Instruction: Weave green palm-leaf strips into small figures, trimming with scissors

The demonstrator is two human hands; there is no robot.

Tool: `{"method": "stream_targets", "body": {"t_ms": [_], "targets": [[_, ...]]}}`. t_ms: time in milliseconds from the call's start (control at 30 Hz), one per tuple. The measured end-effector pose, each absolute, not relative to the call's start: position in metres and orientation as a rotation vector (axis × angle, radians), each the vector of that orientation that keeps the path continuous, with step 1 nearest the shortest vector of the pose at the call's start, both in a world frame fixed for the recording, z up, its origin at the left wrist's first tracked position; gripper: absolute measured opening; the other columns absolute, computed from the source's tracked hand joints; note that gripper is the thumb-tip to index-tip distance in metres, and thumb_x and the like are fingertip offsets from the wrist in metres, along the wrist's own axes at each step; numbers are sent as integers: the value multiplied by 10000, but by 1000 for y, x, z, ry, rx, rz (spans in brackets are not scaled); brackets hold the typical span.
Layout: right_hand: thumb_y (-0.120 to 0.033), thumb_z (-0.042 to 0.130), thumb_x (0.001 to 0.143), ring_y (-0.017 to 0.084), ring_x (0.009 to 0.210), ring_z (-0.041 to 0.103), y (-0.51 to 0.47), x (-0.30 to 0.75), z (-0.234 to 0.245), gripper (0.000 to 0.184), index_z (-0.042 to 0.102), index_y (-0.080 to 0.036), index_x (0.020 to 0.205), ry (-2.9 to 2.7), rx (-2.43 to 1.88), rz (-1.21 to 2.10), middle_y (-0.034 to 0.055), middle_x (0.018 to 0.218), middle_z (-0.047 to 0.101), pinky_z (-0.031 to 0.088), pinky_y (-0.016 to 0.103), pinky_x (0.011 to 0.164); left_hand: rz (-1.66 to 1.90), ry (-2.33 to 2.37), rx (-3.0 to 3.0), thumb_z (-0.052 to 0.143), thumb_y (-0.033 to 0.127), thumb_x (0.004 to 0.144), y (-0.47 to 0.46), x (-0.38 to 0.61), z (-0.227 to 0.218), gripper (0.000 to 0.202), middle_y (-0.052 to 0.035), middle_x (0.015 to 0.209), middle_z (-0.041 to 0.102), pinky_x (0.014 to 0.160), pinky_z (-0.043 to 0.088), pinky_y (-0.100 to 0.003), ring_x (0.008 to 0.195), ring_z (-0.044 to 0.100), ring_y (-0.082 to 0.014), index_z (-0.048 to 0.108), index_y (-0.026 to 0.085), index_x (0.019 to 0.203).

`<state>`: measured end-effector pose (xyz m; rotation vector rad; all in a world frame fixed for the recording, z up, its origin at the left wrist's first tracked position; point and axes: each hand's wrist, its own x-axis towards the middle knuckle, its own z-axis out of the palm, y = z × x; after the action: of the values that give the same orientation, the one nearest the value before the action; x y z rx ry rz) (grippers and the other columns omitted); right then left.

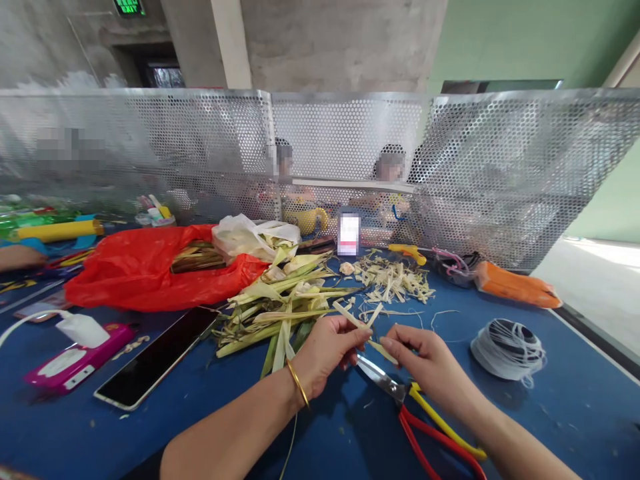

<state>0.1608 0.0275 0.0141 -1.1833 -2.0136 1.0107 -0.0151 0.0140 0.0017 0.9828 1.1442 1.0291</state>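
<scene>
Pale strips of dried husk (374, 316) are crossed between my two hands above the blue table. My left hand (334, 347), with a gold bangle at the wrist, pinches the strips between thumb and fingers. From the other side my right hand (423, 357) grips the lower end of a husk strip (383, 350). Below the hands lie scissors (395, 390) with one red and one yellow handle, partly covered by my right wrist. Just beyond my left hand spreads a pile of husk leaves (285, 307). Farther back is a heap of cut husk scraps (395, 277).
A red plastic bag (135, 267), a phone (160, 357) and a magenta power strip (80, 360) occupy the left. On the right sit a spool of pale cord (509, 350) and an orange packet (517, 283). Behind a perforated metal divider (350, 127), other people sit.
</scene>
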Motion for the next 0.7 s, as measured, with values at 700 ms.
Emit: {"method": "stream_targets", "body": {"t_ms": [700], "targets": [[-383, 574, 788, 137, 584, 475, 32, 155, -7, 241, 565, -189, 645, -1712, -1232, 928, -22, 585, 527, 371, 248, 562, 809, 1113, 1164, 664, 352, 678, 1, -5, -2, 230, 79, 440, 362, 466, 162, -248, 442, 262, -64, 617, 136, 614]]}}
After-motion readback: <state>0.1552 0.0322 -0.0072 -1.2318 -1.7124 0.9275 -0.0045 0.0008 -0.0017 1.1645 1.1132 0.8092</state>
